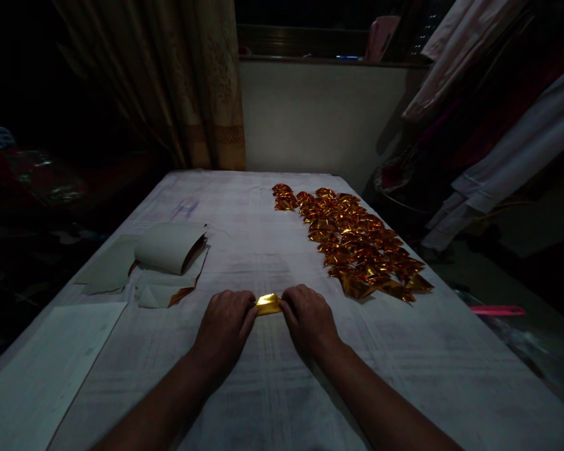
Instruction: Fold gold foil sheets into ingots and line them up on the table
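Observation:
Between my two hands a small piece of shiny gold foil paper [268, 304], folded into a narrow strip, rests low over the table. My left hand [228, 321] pinches its left end, thumb toward me and fingers curled. At the right end, the fingers of my right hand [310, 316] close on it in the same way. Parts of both ends are hidden under the fingertips. To the right of my hands, many folded gold foil pieces [357, 241] lie in a dense group of rows.
A pale cloth covers the table [244, 232]. On the left lie curled sheets of foil-backed paper [167, 247] and a flat white sheet [51, 369]. Clothes [512, 150] hang past the right edge. A curtain [207, 88] hangs at the back, beside a wall [310, 119]. A pink handle [497, 311] shows at right.

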Demonstrator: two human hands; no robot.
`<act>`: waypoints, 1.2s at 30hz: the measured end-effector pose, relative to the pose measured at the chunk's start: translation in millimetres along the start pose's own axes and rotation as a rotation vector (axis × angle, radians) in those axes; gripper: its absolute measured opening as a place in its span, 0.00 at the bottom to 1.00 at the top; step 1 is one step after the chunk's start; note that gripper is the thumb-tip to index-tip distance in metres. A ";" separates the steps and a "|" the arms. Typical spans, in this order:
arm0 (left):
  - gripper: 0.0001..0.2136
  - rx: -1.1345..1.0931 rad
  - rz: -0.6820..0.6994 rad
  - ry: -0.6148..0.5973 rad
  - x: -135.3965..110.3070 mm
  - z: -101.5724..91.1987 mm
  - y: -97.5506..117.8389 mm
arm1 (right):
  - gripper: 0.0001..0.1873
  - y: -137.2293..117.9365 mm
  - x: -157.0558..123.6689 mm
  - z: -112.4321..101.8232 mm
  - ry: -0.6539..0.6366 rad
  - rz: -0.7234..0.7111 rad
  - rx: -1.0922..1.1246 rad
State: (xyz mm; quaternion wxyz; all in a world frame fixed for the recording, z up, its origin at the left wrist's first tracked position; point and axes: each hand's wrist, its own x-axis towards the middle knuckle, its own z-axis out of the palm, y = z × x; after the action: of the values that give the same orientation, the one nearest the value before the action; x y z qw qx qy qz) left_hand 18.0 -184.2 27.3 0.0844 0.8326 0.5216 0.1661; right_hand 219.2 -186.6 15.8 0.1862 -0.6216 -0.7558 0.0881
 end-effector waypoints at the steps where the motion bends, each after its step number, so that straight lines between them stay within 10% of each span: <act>1: 0.05 0.001 0.007 -0.001 0.1 0.2 -0.4 | 0.04 0.4 -0.3 0.4 0.007 -0.004 0.004; 14: 0.13 0.009 0.043 -0.014 0.6 4.3 -4.2 | 0.13 4.8 -3.8 9.4 0.097 -0.160 -0.017; 19: 0.14 0.062 0.058 -0.027 1.0 4.9 -3.4 | 0.28 -9.0 -10.7 7.9 -0.091 -0.319 -0.053; 36: 0.16 0.173 0.126 -0.065 -8.2 -9.6 -3.8 | 0.33 0.2 -21.9 -13.1 -0.292 -0.076 -0.092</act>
State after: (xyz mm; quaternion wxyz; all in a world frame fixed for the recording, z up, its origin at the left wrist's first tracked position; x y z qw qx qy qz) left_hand 8.1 -190.1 33.5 0.0187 0.8728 0.4777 0.0985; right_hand 228.0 -209.1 24.0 0.0490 -0.5810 -0.8010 0.1357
